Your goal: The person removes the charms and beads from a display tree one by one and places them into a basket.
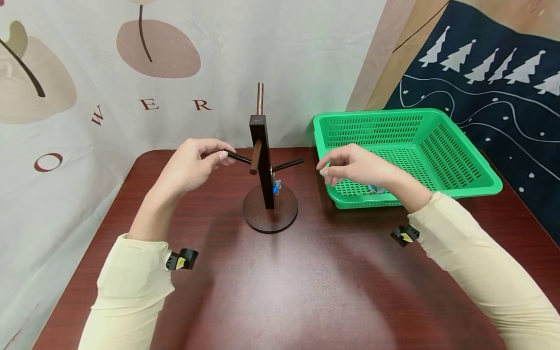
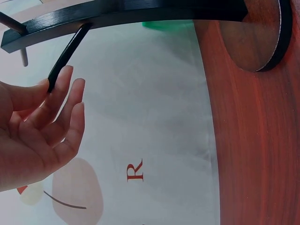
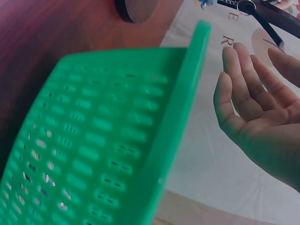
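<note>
A dark wooden stand with several pegs rises from a round base. My left hand pinches the end of its left peg between thumb and fingers; the left wrist view shows this grip too, the other fingers loosely bent. On the right peg hangs a keychain with a blue charm, its metal ring round the peg in the right wrist view. My right hand hovers between that peg and the basket, fingers relaxed, holding nothing.
A green perforated basket stands at the back right, with small items lying inside near its front wall. The stand is on a reddish-brown table. Behind it hangs a printed cloth.
</note>
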Tool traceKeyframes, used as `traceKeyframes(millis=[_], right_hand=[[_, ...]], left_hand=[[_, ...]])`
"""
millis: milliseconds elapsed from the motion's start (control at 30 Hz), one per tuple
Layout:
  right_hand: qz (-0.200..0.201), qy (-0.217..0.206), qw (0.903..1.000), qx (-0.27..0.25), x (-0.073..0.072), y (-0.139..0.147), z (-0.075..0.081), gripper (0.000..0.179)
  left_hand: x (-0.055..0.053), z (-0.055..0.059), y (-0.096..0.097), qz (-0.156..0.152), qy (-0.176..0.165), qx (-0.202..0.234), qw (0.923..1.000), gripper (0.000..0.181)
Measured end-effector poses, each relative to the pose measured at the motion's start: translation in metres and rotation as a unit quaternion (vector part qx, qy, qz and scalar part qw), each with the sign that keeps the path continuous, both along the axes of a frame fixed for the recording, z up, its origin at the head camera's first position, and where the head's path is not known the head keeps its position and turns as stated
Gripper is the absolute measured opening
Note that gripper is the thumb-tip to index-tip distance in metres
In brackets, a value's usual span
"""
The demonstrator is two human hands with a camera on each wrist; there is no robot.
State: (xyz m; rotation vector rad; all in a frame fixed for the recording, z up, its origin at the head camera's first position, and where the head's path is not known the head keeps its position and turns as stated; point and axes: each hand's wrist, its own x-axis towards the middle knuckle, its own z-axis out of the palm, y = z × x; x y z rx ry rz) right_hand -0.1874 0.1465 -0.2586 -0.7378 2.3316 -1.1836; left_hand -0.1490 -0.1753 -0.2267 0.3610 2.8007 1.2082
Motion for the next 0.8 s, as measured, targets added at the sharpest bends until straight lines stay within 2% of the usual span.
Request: traceKeyframes(millis=[300, 800], right_hand=[[0.011, -0.005, 0.9998, -0.012, 0.001, -0.011, -0.01, 0.019], [0.025, -0.004, 0.9992, -0.031, 0.002, -0.03, -0.015, 0.018]], left_hand=[[0.0, -0.002, 0.0, 0.024, -0.003, 0.011, 0.9996, 0.023], [0.0, -0.001, 0.001, 0.033, -0.001, 0.012, 0.9994, 0.023]])
